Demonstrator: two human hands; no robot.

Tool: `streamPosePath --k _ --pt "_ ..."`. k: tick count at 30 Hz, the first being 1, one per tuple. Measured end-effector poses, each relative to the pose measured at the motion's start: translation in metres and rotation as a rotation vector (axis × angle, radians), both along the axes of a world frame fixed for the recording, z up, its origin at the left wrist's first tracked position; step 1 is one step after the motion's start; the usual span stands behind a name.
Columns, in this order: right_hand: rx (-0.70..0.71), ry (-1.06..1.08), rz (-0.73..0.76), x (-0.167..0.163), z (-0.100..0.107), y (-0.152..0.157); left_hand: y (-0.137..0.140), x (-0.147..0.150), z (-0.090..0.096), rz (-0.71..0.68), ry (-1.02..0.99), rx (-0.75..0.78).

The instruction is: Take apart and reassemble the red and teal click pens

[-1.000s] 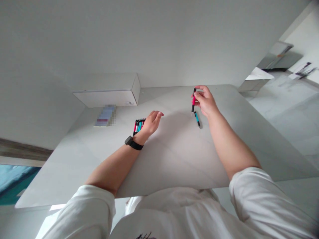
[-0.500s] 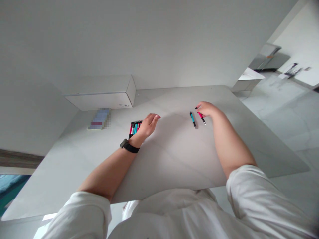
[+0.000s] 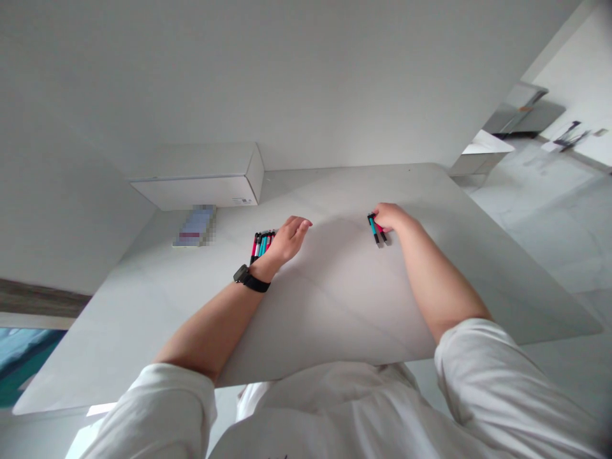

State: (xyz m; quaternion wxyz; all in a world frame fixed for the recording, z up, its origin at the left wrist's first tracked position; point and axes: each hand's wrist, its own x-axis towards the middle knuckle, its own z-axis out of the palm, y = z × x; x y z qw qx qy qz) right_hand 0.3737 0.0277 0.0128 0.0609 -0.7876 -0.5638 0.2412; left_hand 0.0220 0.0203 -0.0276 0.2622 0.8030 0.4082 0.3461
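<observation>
My right hand (image 3: 393, 217) is closed around the upper part of a red pen (image 3: 382, 233) at the right of the table. Right beside it lies a teal pen (image 3: 373, 229), its top close to my fingertips; whether they touch it I cannot tell. My left hand (image 3: 291, 240) rests on the table with its fingers stretched out, nothing visible in them. Next to its wrist is a row of several pens (image 3: 262, 243) in red, white and teal, side by side and partly covered by the hand.
A long white box (image 3: 196, 191) stands at the back left against the wall. In front of it lies a blurred flat bluish item (image 3: 195, 226). The pale table (image 3: 335, 319) ends at my body, and floor shows beyond its right edge.
My right hand has moved slightly left with the red pen, bringing it up against the teal pen. My left hand has stayed by the row of pens.
</observation>
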Motion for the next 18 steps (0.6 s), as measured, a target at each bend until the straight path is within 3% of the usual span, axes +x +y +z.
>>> streamPosePath --k 7,13,18 --pt "-0.036 0.014 0.019 -0.004 -0.005 0.002 0.005 -0.001 -0.001 0.031 -0.039 -0.032" --pt "-0.067 -0.014 0.024 -0.005 -0.009 0.008 0.016 -0.014 0.010 0.093 -0.125 -0.070" --pt "-0.031 -0.046 0.035 -0.008 -0.002 0.002 0.034 -0.036 0.022 0.196 -0.077 0.009"
